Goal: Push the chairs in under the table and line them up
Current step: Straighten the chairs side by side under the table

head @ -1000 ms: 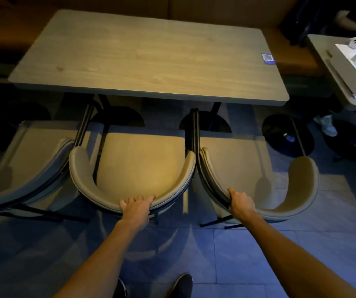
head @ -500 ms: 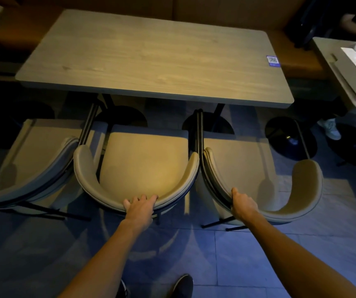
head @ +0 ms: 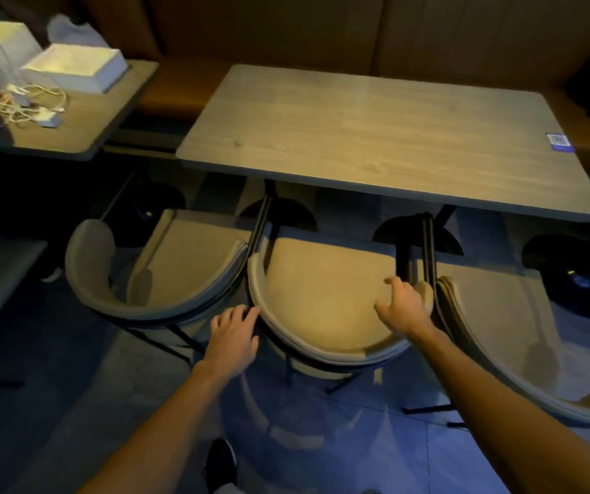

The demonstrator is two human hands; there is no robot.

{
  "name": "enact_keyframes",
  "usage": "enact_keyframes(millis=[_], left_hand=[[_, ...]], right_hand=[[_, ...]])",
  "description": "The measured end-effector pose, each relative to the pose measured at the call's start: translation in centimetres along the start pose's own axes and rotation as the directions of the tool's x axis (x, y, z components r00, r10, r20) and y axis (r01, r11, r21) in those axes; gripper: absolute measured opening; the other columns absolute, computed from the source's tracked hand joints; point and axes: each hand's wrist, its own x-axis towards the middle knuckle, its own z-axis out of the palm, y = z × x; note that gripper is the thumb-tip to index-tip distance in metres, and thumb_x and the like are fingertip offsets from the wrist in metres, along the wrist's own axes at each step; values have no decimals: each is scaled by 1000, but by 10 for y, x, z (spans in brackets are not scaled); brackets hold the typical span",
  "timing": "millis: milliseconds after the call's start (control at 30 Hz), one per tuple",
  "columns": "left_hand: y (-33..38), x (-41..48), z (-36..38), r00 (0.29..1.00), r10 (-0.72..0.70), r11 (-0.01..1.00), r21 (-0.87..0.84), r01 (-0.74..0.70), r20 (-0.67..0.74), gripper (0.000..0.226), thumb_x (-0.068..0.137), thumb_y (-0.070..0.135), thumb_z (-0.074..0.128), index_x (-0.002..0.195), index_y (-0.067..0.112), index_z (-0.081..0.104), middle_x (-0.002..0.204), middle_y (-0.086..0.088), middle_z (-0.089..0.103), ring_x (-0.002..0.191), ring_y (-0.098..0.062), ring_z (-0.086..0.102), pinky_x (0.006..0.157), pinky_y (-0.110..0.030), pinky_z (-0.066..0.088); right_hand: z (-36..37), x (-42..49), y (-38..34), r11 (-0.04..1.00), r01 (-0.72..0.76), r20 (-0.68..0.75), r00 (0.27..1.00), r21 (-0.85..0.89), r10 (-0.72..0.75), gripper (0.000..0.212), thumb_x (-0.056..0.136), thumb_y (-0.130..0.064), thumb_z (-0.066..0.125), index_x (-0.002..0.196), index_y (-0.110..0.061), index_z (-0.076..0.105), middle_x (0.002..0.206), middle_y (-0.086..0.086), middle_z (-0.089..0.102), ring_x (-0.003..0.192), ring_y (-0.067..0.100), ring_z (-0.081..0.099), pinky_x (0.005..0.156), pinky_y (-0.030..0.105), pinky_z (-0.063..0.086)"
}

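Three beige chairs with curved backs stand side by side in front of the wooden table (head: 375, 137). Only their front edges reach the table's near edge. The left chair (head: 186, 265) is turned slightly, and its back touches the middle chair (head: 322, 290). The right chair (head: 493, 315) sits close against the middle one. My left hand (head: 234, 333) lies with fingers spread on the black rim where the left and middle chair backs meet. My right hand (head: 402, 308) is open, fingers apart, over the right arm of the middle chair.
A second table (head: 83, 133) at the left carries white boxes (head: 76, 67) and tangled cables (head: 26, 105). A brown bench (head: 179, 90) runs behind both tables. Round black table bases (head: 568, 276) sit on the tiled floor. My shoe (head: 220, 461) is below the chairs.
My view has swung left. My left hand left the middle chair's back for the gap beside the left chair. My right hand let go of the right chair and is over the middle one.
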Motion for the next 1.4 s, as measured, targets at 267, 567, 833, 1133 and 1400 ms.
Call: enact_keyframes(millis=[267, 567, 833, 1133, 1400], left_hand=[[-177, 23, -35, 989, -138, 982, 138, 130, 57, 63, 92, 33, 60, 148, 24, 33, 139, -5, 48, 131, -29, 42, 105, -46, 33], [-290, 39, -22, 980, -37, 946, 322, -28, 195, 42, 100, 50, 43, 131, 23, 51, 128, -4, 61, 121, -30, 51, 110, -48, 26], [-288, 33, -20, 987, -15, 886, 460, -62, 161, 34, 67, 27, 89, 77, 10, 60, 63, -18, 62, 62, -38, 63, 78, -62, 47], [-286, 38, -14, 992, -60, 889, 458, 3, 110, 25, 79, 24, 79, 85, 13, 58, 77, -17, 68, 78, -38, 65, 91, -61, 41], [-255, 28, -14, 998, -45, 939, 342, 25, 50, 44, 98, 54, 44, 124, 20, 53, 120, -10, 67, 115, -34, 57, 105, -53, 32]], right_hand=[[98, 3, -176, 976, 196, 113, 976, -94, -185, 57, 94, -32, 55, 145, -11, 41, 142, 16, 50, 128, 35, 47, 105, 39, 42], [212, 6, -314, 762, 557, 288, 828, -331, -481, 63, 89, -39, 61, 146, -18, 42, 150, 11, 41, 138, 37, 33, 110, 53, 35], [244, 15, -337, 734, 518, 387, 846, -438, -366, 35, 100, -25, 55, 135, -28, 55, 132, 1, 59, 141, 32, 32, 109, 72, 11], [246, 18, -341, 779, 484, 366, 863, -399, -349, 34, 99, -12, 56, 129, -26, 63, 129, 2, 62, 142, 30, 31, 110, 74, 6], [248, -7, -311, 779, 554, 186, 833, -294, -522, 38, 93, -14, 60, 132, -15, 60, 125, 5, 61, 127, 29, 45, 97, 49, 47]])
